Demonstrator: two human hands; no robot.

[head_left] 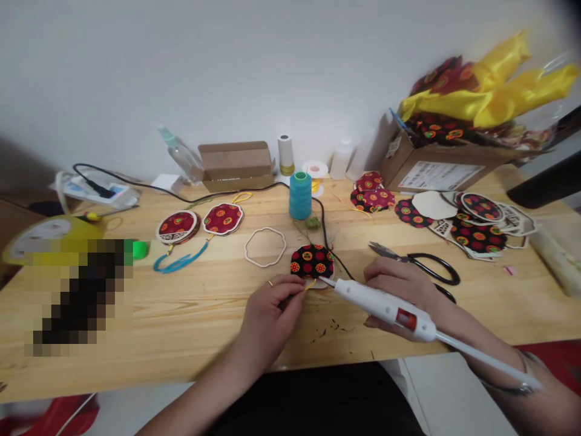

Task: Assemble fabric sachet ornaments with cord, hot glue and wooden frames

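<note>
A black fabric-covered piece point(311, 261) with red and orange flower motifs lies on the table in front of me. My left hand point(276, 309) pinches its lower left edge, close to a short yellow cord point(311, 284). Wrapped in my right hand point(399, 287) is a white hot glue gun point(384, 304), its nozzle pointing left at the piece's lower edge. Whether the tip touches the fabric I cannot tell. A bare scalloped frame point(265, 247) lies just left of the piece. Black-handled scissors point(415, 260) rest behind my right hand.
A teal thread cone point(300, 197) stands behind the piece, with a black cable running past it. Finished red fabric pieces point(223, 218) sit at left. More patterned pieces point(479, 233) pile up at right, before a cardboard box point(440, 166) of fabric. A power strip point(97, 191) lies far left.
</note>
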